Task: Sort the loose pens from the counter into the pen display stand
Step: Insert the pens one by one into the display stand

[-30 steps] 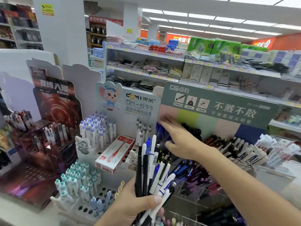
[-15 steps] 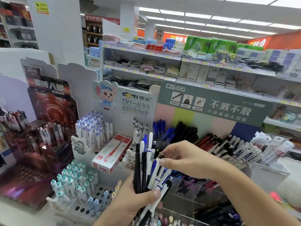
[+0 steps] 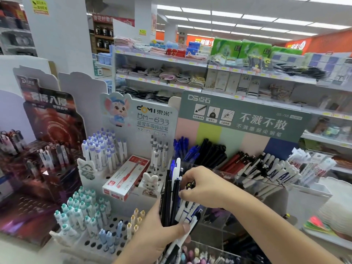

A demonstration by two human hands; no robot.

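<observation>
My left hand [image 3: 156, 237] grips a bunch of loose pens [image 3: 174, 191], black, white and blue, held upright in front of the stand. My right hand [image 3: 202, 187] has come down onto the top of that bunch, and its fingertips pinch one of the pens among the others. Behind them stands the clear pen display stand [image 3: 253, 180] under a green header card [image 3: 242, 119]. Its compartments hold blue pens [image 3: 182, 149], black pens [image 3: 211, 151], red pens [image 3: 236, 162] and white pens [image 3: 274, 170].
A white DM-633 peg stand [image 3: 122, 187] with purple, teal and yellow capped pens and a red pen box [image 3: 125, 178] sits at left. A dark red stand [image 3: 42, 149] is further left. Packets [image 3: 312, 164] hang at right. Store shelves [image 3: 190, 63] run behind.
My right hand left the blue pens at the back of the stand and came down to the bunch in my left hand. It now pinches a pen there.
</observation>
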